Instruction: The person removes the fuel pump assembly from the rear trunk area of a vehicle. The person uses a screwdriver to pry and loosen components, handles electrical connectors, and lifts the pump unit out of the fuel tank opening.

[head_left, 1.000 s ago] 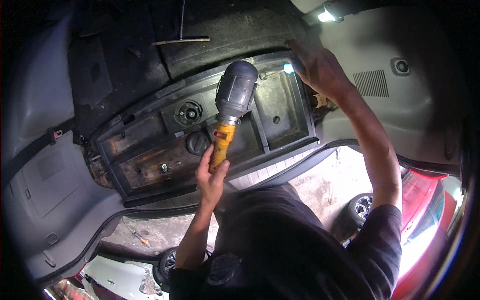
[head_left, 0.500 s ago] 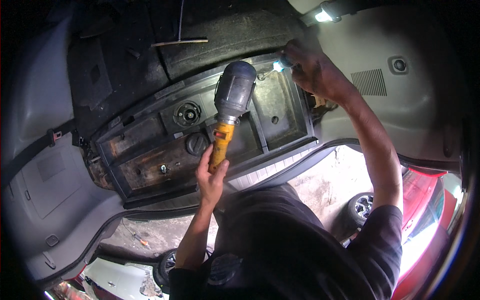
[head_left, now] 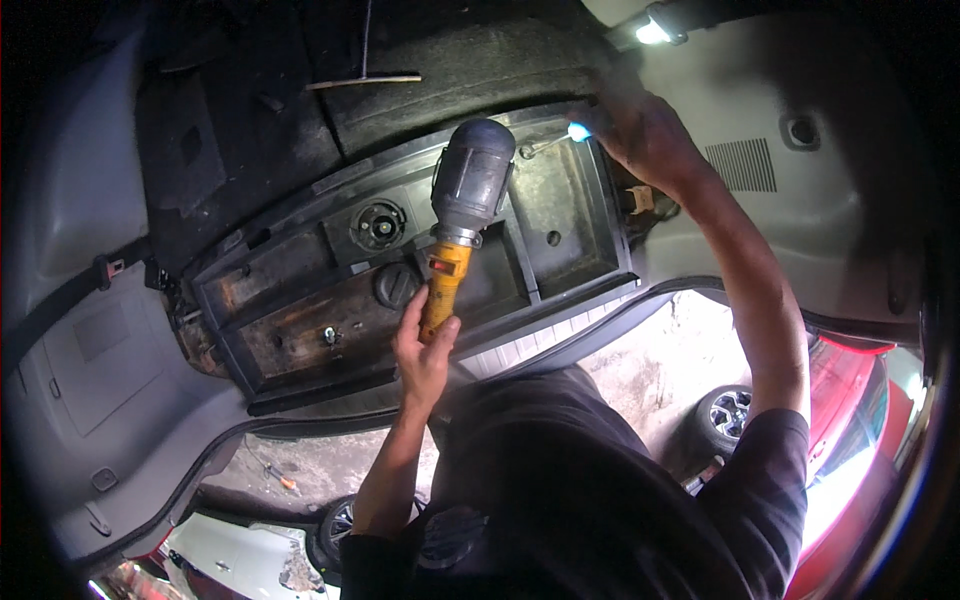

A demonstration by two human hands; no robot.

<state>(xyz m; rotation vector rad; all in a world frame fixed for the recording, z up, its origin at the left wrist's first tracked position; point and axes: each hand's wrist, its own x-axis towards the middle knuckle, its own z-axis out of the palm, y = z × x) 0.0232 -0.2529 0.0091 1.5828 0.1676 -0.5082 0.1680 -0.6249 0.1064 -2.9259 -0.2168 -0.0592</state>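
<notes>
In my left hand (head_left: 425, 350) is a yellow-handled work lamp (head_left: 470, 175) with a grey cylindrical head, held over a dirty black storage tray (head_left: 470, 280) in a car's boot floor. The tray has compartments, a round black cap (head_left: 397, 286), a round fitting (head_left: 380, 227) and rusty stains. My right hand (head_left: 645, 140) is closed around a tool with a bright blue handle (head_left: 580, 132) at the tray's upper right compartment. The tool's thin metal shaft points left toward a small ring fitting (head_left: 528, 151) near the tray's rim; whether they touch I cannot tell.
Dark carpet (head_left: 230, 90) with a T-shaped bar (head_left: 363, 80) lies beyond the tray. Grey trim panels (head_left: 90, 400) flank both sides, with a small lit lamp (head_left: 655, 30) at upper right. Below are a concrete floor (head_left: 280, 460), a red car (head_left: 845, 430) and a white car panel (head_left: 240, 550).
My right hand shifted left and slightly down with the blue-handled tool, then moved back up and right. The lamp in my left hand stayed almost still.
</notes>
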